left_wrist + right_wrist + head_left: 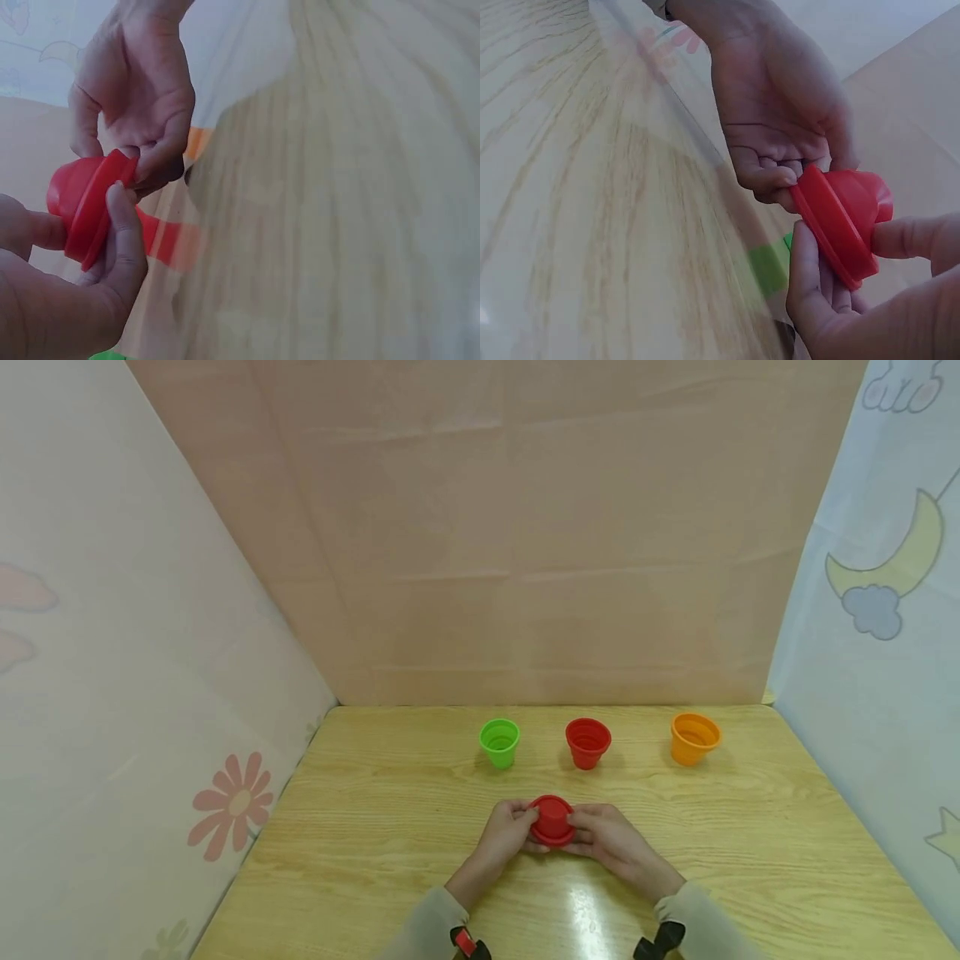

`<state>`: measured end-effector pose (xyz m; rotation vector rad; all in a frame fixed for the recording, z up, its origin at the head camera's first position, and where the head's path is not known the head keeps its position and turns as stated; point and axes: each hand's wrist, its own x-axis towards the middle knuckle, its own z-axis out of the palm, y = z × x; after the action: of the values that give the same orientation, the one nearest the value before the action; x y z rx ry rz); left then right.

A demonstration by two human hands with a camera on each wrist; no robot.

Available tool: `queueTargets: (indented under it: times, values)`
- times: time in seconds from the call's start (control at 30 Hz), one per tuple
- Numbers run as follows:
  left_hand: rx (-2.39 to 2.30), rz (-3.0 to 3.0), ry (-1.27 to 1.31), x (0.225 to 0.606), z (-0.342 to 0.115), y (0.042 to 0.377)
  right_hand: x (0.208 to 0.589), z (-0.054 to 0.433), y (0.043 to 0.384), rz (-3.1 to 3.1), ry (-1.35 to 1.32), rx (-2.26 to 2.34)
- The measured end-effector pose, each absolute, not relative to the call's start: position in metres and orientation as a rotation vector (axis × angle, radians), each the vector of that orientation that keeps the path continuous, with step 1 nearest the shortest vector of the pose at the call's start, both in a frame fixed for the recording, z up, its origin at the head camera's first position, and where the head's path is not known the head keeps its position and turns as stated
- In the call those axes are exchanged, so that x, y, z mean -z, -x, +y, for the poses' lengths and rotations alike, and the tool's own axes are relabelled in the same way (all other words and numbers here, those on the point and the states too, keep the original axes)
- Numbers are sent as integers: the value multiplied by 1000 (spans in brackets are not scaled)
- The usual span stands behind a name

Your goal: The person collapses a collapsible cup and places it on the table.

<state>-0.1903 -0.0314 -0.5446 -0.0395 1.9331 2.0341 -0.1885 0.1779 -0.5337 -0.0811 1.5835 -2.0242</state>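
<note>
Both hands hold a red collapsible cup (552,820) by its rim, close over the front middle of the table. Its base faces up towards the head camera, and its walls look partly folded down in the wrist views. My left hand (507,832) pinches the left side, thumb on the wall and fingers under the rim. On the opposite side my right hand (609,842) grips it the same way. The left wrist view shows the red cup (82,206) tilted, its wide rim between the fingers; the right wrist view shows the cup (844,221) from the other side.
Three cups stand upright in a row towards the back of the wooden table (390,810): green (500,744), red (588,743) and orange (694,739). A tan back wall (525,543) and printed side walls (150,635) enclose the table.
</note>
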Motion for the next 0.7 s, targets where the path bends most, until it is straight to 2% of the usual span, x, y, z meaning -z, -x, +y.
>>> queueTargets:
  times: [0.37,0.7]
  values:
    - [-2002,1623,-76,538,-44,194,528,180,190,1734,36,1995]
    - [-1958,1821,-37,544,-40,194,531,183,189,1613,85,1985]
